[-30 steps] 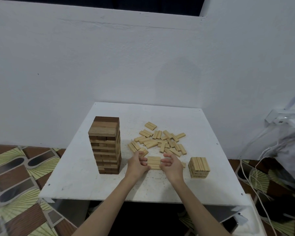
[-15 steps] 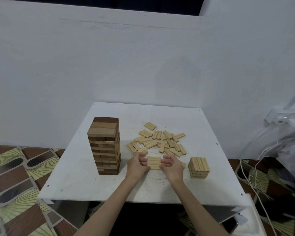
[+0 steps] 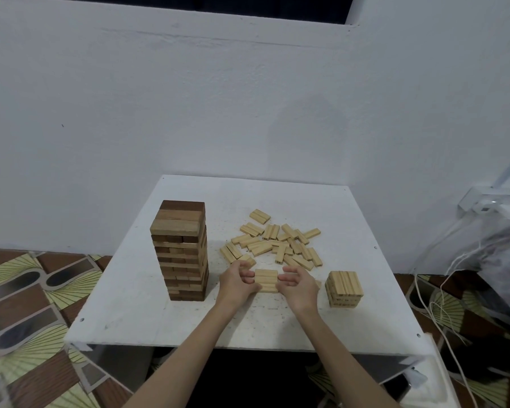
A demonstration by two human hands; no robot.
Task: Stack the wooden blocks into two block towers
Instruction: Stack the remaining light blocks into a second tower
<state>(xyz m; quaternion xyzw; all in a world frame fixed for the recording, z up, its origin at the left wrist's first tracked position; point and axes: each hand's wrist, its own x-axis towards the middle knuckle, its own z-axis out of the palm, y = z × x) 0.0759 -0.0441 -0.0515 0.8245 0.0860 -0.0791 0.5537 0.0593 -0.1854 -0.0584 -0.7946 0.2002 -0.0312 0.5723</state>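
A square white surface point(image 3: 351, 219), speckled with small marks, carries a tall tower of darker brown wooden blocks point(image 3: 181, 251) standing upright near its left edge, roughly midway between the far and near edges. A loose scatter of pale wooden blocks point(image 3: 277, 242) lies flat around the middle of the surface, and nearer the front edge a small flat bundle of pale wooden blocks point(image 3: 266, 279) rests on it. Near the right edge, closer to the near right corner than the far one, stands a short, cube-shaped stack of pale wooden blocks point(image 3: 343, 288), well apart from the tall tower.
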